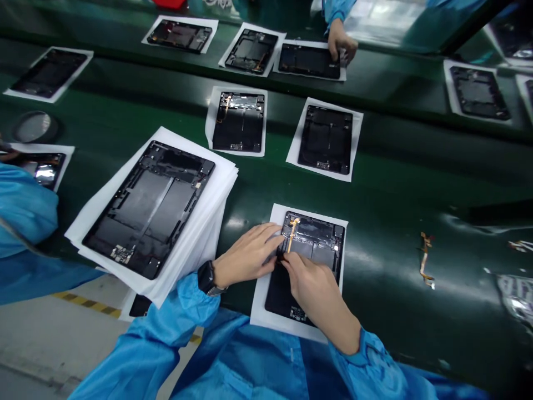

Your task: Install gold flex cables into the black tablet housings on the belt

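In front of me an opened tablet (277, 294) lies on white sheets, its inside facing up. An orange flex cable (293, 229) runs down from its upper left part. My right hand (314, 283) is closed in a pinch at the lower end of this cable; the fingertips partly hide what they grip. My left hand (250, 253), with a dark watch on the wrist, is closed at the tablet's left edge, fingers bent over the rim near the cable. Another flex cable (425, 261) lies loose on the green bench to the right.
On the left, another opened tablet (150, 205) tops a stack of white sheets (225, 172). Several more tablets lie farther back on the green bench (391, 183). A co-worker's hand (341, 41) touches one at the back; a blue sleeve (25, 205) reaches in from the left.
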